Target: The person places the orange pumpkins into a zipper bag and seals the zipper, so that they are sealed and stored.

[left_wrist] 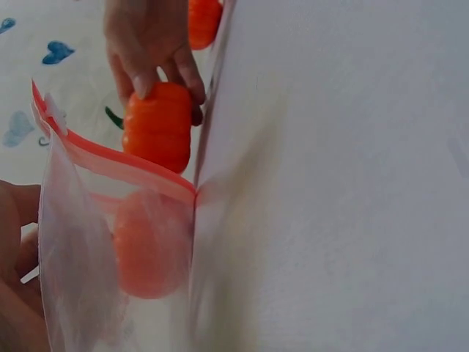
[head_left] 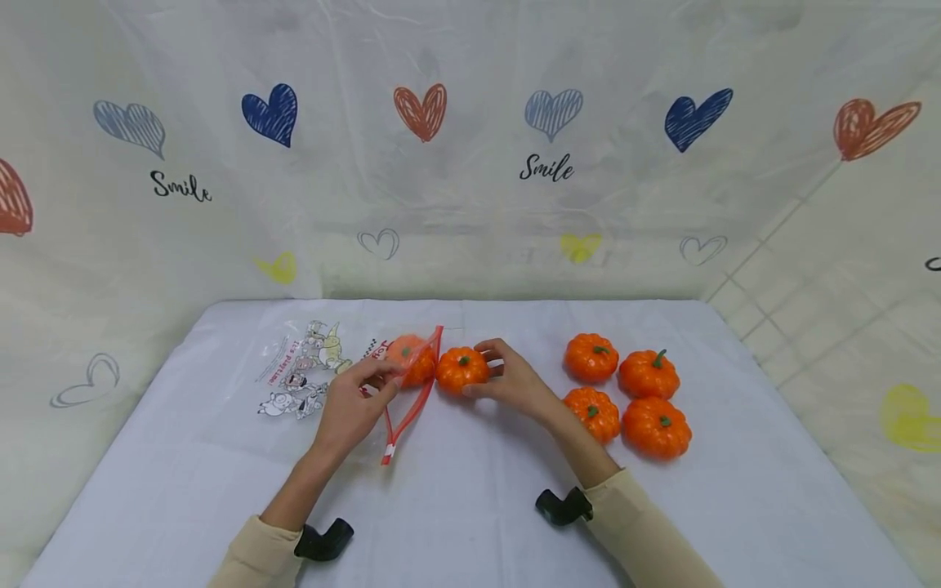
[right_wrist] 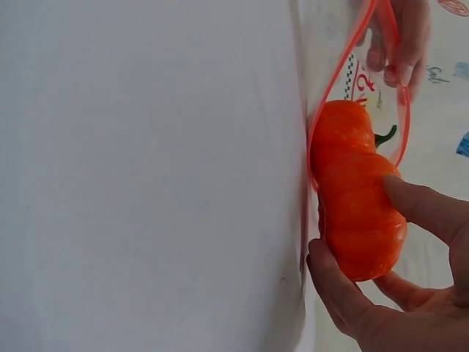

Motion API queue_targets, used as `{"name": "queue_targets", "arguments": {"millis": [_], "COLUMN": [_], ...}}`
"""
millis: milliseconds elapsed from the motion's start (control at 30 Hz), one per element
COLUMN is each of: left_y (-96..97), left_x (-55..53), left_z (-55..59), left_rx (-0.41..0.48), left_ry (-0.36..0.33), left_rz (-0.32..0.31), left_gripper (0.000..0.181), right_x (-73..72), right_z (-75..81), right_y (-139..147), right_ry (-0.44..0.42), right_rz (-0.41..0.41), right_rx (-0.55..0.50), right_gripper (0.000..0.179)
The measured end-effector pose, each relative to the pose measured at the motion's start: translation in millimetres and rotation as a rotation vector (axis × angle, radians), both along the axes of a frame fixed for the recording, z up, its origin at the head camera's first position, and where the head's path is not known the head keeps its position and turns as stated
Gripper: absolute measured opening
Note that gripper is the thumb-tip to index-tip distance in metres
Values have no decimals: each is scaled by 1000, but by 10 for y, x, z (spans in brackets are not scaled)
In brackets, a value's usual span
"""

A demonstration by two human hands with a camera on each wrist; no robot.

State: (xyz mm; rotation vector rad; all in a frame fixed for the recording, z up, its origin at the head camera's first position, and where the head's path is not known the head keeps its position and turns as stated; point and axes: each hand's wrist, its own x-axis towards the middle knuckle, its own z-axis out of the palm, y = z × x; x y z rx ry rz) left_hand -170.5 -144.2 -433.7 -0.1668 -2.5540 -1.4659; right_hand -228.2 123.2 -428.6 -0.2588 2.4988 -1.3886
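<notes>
A clear zip bag (head_left: pixel 305 371) with a red zip edge and printed cartoon figures lies on the table, its mouth held apart toward the right. My left hand (head_left: pixel 354 404) pinches the upper layer of the bag close to the zip. Inside, just behind the mouth, sits one small orange pumpkin (head_left: pixel 410 359), seen through the plastic. My right hand (head_left: pixel 520 385) grips a second ribbed pumpkin (right_wrist: pixel 363 216) with a green stem, thumb on one side and fingers on the other. That pumpkin is right at the bag's red zip edge (left_wrist: pixel 124 165), overlapping the first one in the right wrist view.
To the right, several more orange pumpkins (head_left: pixel 657 428) stand grouped on the white tablecloth (head_left: pixel 470 506), partly behind the right forearm. A pale backdrop (head_left: pixel 470 196) with printed hearts rises behind the table's far edge. Black curved pieces (head_left: pixel 325 541) sit at both wrists.
</notes>
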Motion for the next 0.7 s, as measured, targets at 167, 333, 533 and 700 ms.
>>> {"name": "queue_targets", "arguments": {"millis": [167,333,533,700], "left_y": [-4,0,-5,-13], "left_x": [3,-5,2,4], "left_z": [-4,9,7,11], "left_rx": [-12,-8,0,13], "left_ry": [-5,7,8,13], "left_rz": [1,-7,-18,-30], "left_gripper": [23,23,23,23], "right_x": [21,29,27,26], "right_z": [-9,12,0,-8], "right_y": [-41,-77,-134,-177], "right_ry": [-2,11,9,33], "right_rz": [1,16,33,51], "right_rx": [13,14,-7,-8], "right_gripper": [68,68,68,67]}}
